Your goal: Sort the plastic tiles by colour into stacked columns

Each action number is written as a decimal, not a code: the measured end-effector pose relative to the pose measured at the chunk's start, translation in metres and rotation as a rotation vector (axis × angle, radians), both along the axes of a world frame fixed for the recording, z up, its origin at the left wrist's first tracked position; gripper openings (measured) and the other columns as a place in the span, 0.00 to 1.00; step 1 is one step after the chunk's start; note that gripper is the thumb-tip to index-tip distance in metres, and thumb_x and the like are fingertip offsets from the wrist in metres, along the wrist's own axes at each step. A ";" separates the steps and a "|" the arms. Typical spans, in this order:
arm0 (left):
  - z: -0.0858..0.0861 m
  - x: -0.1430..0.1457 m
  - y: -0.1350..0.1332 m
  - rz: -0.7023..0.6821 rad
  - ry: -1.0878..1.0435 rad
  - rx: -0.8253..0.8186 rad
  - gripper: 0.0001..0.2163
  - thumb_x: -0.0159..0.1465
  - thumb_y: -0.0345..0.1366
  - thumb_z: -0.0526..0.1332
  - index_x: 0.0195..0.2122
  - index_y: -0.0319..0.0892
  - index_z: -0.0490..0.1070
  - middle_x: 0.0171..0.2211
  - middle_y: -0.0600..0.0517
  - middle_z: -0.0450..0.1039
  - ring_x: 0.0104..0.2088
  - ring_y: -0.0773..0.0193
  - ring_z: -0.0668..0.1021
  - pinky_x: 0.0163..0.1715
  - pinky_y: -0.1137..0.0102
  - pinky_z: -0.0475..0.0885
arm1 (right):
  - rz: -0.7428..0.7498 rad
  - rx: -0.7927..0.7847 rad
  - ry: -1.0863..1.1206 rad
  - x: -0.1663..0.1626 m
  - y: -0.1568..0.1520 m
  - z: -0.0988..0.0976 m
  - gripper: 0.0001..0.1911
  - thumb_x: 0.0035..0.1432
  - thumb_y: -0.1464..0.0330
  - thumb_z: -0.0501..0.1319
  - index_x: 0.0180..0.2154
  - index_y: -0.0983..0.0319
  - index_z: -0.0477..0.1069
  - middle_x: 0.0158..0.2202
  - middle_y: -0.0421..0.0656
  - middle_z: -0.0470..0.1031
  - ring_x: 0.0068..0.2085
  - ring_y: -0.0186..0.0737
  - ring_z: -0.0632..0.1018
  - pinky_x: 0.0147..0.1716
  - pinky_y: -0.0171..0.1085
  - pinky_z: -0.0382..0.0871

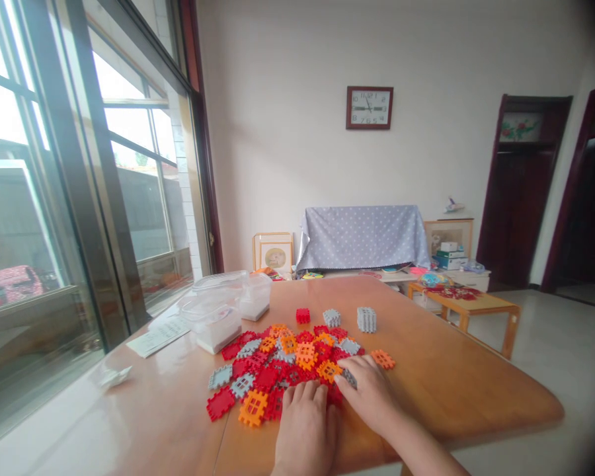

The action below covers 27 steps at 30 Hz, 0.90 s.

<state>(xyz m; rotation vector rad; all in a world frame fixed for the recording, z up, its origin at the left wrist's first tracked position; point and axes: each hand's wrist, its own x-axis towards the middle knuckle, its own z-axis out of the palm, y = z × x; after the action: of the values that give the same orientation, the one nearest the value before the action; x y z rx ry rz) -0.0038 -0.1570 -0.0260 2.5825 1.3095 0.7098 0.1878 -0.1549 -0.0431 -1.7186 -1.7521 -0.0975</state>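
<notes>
Both hands — left hand (305, 423), right hand (371, 393) — rest spread on the tile pile (282, 367); clear tubs (225, 307) hold something white.

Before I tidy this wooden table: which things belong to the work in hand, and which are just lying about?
In hand:
- pile of red, orange and grey plastic waffle tiles, under the left hand and right hand
- small assembled red and grey blocks

Lying about:
- clear plastic tubs
- printed paper sheet
- crumpled wrapper

Both hands (305, 423) (369, 390) rest on plastic tiles (282, 367) — wooden table (451, 377).
</notes>
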 end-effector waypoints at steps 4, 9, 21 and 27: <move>-0.003 -0.001 0.001 -0.001 0.002 -0.002 0.17 0.69 0.37 0.50 0.52 0.47 0.75 0.53 0.46 0.75 0.54 0.50 0.73 0.58 0.56 0.60 | -0.011 -0.032 -0.007 -0.015 0.021 0.007 0.15 0.63 0.63 0.58 0.49 0.55 0.77 0.50 0.44 0.80 0.52 0.50 0.74 0.55 0.45 0.64; -0.002 -0.002 0.003 -0.003 -0.003 -0.022 0.16 0.68 0.39 0.51 0.52 0.47 0.74 0.54 0.47 0.75 0.54 0.50 0.72 0.59 0.55 0.61 | 0.030 -0.076 -0.039 -0.029 0.054 0.019 0.21 0.60 0.66 0.59 0.54 0.56 0.74 0.56 0.44 0.77 0.57 0.51 0.71 0.59 0.46 0.61; 0.016 -0.003 -0.001 -0.004 0.057 -0.149 0.19 0.68 0.39 0.50 0.54 0.46 0.75 0.55 0.44 0.74 0.55 0.48 0.72 0.59 0.53 0.61 | 0.059 -0.126 -0.053 -0.038 0.084 0.021 0.16 0.53 0.69 0.63 0.45 0.55 0.78 0.44 0.42 0.81 0.52 0.49 0.74 0.52 0.42 0.63; 0.011 -0.002 0.003 0.003 0.051 -0.120 0.18 0.68 0.39 0.51 0.53 0.48 0.75 0.55 0.46 0.75 0.55 0.50 0.73 0.59 0.55 0.61 | -0.099 -0.038 0.009 -0.013 0.066 0.021 0.15 0.60 0.62 0.61 0.48 0.54 0.76 0.49 0.42 0.80 0.53 0.49 0.73 0.53 0.42 0.63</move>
<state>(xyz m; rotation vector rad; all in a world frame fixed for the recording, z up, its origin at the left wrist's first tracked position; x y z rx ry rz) -0.0060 -0.1543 -0.0155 2.5193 1.3278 0.5518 0.1745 -0.0889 -0.0217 -1.8306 -1.6722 -0.1002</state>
